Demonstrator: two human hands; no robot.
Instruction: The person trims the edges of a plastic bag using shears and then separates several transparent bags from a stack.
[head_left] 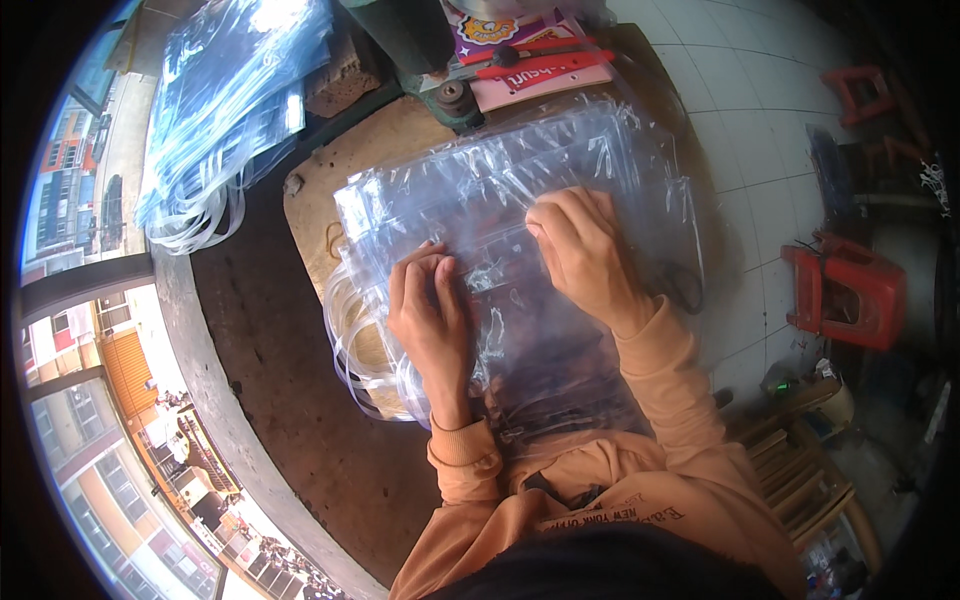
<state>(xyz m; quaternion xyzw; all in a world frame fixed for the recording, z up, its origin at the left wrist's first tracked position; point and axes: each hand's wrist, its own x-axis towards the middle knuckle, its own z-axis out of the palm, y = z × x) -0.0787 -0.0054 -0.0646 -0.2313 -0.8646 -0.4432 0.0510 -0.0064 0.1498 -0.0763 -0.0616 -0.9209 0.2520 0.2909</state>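
Note:
A stack of clear plastic bags (430,185) lies across the work table before me. Loops of pale, translucent handles (350,335) hang out at its left side. With thumb and fingers pinched together, my right hand (580,250) grips the film of the top plastic bag near its middle. My left hand (430,310) is lower and to the left, its fingers curled in and closed on the same film. Creases and glare on the plastic hide exactly where the edges run. Both wrists come out of orange sleeves.
Another pile of clear bags (225,130) lies at the far left by a brick (340,75). A dark green metal tool (455,100) stands at the table's far edge, beside pink printed sheets (540,85) and red-handled scissors (530,60). Red stools (850,290) are on the tiled floor.

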